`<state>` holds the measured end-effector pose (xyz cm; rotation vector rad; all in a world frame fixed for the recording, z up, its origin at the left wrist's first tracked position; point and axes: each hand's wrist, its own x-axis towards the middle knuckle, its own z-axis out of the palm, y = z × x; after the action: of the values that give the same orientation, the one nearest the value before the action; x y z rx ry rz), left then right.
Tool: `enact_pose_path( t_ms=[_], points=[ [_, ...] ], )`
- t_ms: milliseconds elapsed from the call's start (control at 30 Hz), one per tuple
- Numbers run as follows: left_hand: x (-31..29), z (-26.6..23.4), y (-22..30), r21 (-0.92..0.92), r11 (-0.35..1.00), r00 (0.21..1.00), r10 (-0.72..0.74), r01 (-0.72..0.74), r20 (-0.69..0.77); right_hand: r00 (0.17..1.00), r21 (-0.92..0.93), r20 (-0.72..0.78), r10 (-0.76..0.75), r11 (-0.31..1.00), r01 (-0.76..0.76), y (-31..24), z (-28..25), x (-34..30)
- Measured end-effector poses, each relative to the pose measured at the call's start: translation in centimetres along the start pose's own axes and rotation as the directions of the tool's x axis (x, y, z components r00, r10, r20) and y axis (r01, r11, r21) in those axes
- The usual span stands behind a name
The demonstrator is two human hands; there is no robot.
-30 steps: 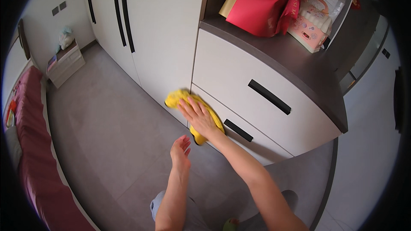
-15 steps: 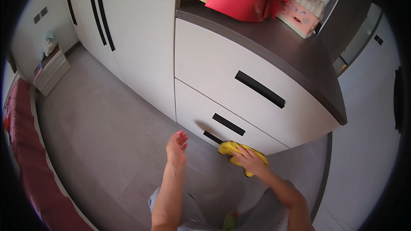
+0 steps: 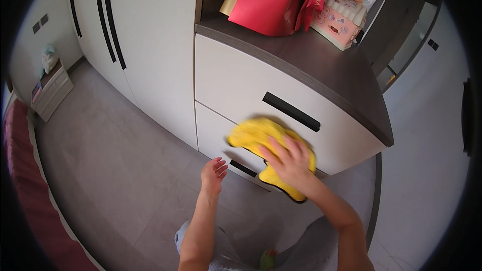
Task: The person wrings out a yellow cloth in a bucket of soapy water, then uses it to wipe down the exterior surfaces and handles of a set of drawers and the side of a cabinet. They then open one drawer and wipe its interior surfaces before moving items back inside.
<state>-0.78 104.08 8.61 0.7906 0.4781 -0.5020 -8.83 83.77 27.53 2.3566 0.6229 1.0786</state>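
My right hand presses a yellow cleaning cloth with dark edging against the front of a white drawer unit. The cloth spreads out around the fingers and covers part of the middle drawer, including its handle. Above it is the top drawer's black handle. A lower black handle shows beneath the cloth's left part. My left hand is in the air near that lower handle, fingers loosely bent and apart, holding nothing.
On the dark countertop stand a red gift bag and a pink-and-white handbag. A tall white wardrobe adjoins on the left. At far left are a small nightstand and a bed edge with a maroon cover.
My right hand has moved the cloth up from the bottom drawer, and the cloth now spreads wider. My left hand has shifted slightly right. The view has tilted a little.
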Motion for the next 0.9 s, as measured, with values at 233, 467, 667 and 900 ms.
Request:
enact_pose_path(
  t_ms=[233, 467, 667, 900],
  points=[
    [-0.2, 1.8, -1.3, 0.003, 0.999, 0.999, 0.042, -0.042, -0.024, 0.846, 0.080, 0.377, -0.377, 0.923, 0.376, -4.5, 5.0, 9.4],
    [-1.0, 1.1, -0.5, 0.048, 0.996, 0.997, 0.072, -0.072, -0.018, 0.989, 0.223, 0.125, -0.078, 0.974, 0.049, -2.3, 1.1, -1.1],
    [-4.3, 2.9, 1.1, -0.144, 0.986, 0.996, 0.086, -0.087, -0.011, 0.972, 0.115, 0.180, -0.149, 0.985, 0.130, -0.5, -1.1, -14.5],
    [-3.6, 2.8, -0.6, 0.526, 0.734, 0.902, 0.373, -0.429, 0.216, 0.878, 0.222, 0.350, -0.326, 0.940, 0.260, -6.2, 5.6, -26.4]
  ],
)
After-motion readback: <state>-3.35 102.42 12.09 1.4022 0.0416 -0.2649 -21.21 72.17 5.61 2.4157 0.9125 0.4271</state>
